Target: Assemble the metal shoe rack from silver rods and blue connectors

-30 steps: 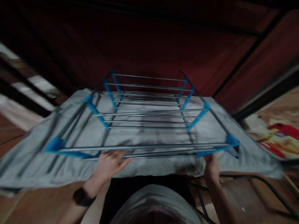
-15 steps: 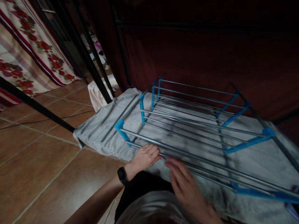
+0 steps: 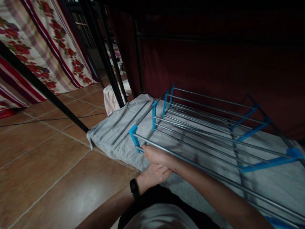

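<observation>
A low rack (image 3: 205,127) of silver metal rods and blue plastic joints stands on a grey towel (image 3: 111,127) spread on the floor. My right hand (image 3: 158,156) reaches across from the right and curls over the rack's front rod, close to the blue corner joint (image 3: 133,133) at its left end. My left hand (image 3: 154,175), a black watch (image 3: 134,188) on its wrist, sits just beneath the right hand at the towel's front edge. The right hand hides its fingers.
Brown floor tiles (image 3: 47,165) spread to the left, with a thin cable (image 3: 47,119) across them. Black metal poles (image 3: 111,66) rise behind the towel's left corner. A flowered curtain (image 3: 43,41) hangs at upper left, dark red fabric (image 3: 214,63) behind the rack, and a striped cloth bundle (image 3: 111,97) lies by the poles.
The view swung left and steadied. My right hand crossed from the rack's right end to its left end and closed over the front rod, above my left hand, which slipped lower.
</observation>
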The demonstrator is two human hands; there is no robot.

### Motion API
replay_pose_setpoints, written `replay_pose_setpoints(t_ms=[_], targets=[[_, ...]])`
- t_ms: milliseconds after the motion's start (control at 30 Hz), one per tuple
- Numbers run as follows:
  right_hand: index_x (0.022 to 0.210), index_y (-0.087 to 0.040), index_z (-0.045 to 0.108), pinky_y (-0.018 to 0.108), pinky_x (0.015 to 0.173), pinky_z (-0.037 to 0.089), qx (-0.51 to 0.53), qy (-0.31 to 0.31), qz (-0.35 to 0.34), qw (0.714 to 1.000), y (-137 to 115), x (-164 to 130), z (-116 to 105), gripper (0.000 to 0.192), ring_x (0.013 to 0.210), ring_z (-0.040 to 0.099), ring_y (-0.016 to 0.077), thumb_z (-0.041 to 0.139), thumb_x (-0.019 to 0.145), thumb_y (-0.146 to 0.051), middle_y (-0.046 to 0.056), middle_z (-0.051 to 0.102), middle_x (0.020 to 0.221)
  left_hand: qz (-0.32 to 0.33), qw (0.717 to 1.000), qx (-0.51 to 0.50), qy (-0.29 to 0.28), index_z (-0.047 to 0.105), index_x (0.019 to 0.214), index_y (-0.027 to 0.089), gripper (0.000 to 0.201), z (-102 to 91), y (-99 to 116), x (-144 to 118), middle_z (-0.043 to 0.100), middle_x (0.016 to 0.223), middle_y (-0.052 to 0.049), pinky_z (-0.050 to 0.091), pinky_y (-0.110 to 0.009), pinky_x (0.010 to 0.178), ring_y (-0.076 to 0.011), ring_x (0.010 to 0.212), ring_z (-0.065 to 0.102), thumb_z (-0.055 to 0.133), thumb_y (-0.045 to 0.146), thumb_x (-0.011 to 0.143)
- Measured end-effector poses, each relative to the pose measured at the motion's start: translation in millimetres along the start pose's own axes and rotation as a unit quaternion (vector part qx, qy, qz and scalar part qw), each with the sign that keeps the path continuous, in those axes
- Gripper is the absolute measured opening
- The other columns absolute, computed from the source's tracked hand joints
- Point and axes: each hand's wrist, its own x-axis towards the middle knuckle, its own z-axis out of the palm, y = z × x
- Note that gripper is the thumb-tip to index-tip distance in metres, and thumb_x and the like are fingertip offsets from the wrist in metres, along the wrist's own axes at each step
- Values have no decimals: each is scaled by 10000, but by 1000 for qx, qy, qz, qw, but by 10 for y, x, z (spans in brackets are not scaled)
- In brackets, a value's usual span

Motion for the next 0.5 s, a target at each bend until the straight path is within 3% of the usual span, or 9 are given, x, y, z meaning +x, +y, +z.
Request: replay_pose_setpoints(t_ms=[100,133,200,233,300,367,400,500], targets=[[874,-245,675,391,731,547,-4,-51,-1,999,4,56,-19,258,629,618,231,534,945,-449,11,618,598,29,999,-2,40,616,1229,177,293,-232,24,-106,742,1071,-71,527,-307,864,-172,1019,652,449,91,1005],[902,-233,679,372,709,537,-8,-69,-1,998,-15,59,-39,240,619,611,224,519,950,-405,12,621,603,10,998,-3,69,623,1194,182,267,-312,8,-171,735,1055,-66,521,-317,858,-173,998,646,464,97,997],[984,-207,681,338,682,515,-20,-92,2,996,-87,52,-92,226,630,612,212,489,959,-326,20,649,654,-111,981,-20,159,626,1032,188,164,-462,-82,-304,698,945,-48,513,-332,817,-169,900,624,472,137,1000],[1038,-197,675,323,678,506,-30,-105,11,994,-136,45,-123,233,654,622,207,481,970,-307,28,674,704,-203,954,-36,219,605,954,192,151,-528,-162,-355,664,887,-36,509,-333,793,-165,853,604,467,175,1012],[1155,-189,653,302,687,498,-53,-136,38,989,-245,36,-185,263,736,655,207,478,1001,-313,51,717,835,-380,857,-74,341,584,905,199,192,-627,-386,-396,624,857,-28,507,-331,783,-169,839,587,465,281,1032],[1243,-195,631,287,736,506,-65,-164,60,982,-338,38,-232,294,856,688,209,482,1030,-331,70,736,978,-476,762,-132,419,620,952,200,287,-667,-654,-355,655,921,-43,515,-341,834,-190,897,609,478,439,1027],[1273,-200,625,284,776,514,-66,-174,66,980,-369,43,-244,302,920,697,210,482,1038,-324,74,737,1042,-490,740,-188,420,645,971,198,383,-661,-781,-312,682,960,-57,522,-349,856,-204,921,628,474,538,1011],[1373,-193,600,306,947,517,-52,-175,69,981,-390,58,-228,364,1115,680,225,489,1031,-252,91,716,1218,-502,702,-373,341,680,841,185,690,-554,-1033,-162,713,836,-78,547,-362,783,-225,805,657,427,825,895]])
